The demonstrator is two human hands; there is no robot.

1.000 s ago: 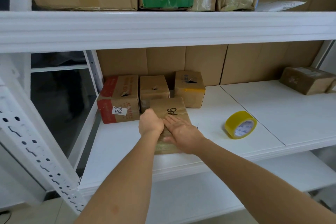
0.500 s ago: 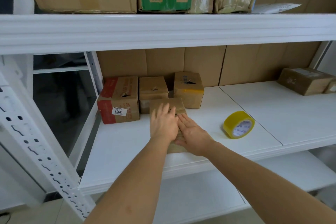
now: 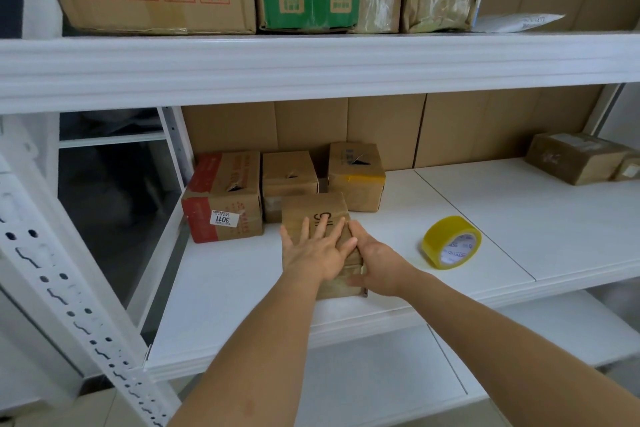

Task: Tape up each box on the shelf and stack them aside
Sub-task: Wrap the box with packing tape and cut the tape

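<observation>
I have the small brown box (image 3: 313, 210) at the front of the middle shelf (image 3: 242, 288), its long axis running away from me, directly under both hands. My left hand (image 3: 313, 253) lies flat on its top with the fingers (image 3: 325, 224) spread straight; my right hand (image 3: 375, 262) presses along the right edge, its fingers straight and together. The yellow tape roll (image 3: 451, 241) stands on edge well apart to the right, nearer my right hand, so I judge that hand should reach for it.
</observation>
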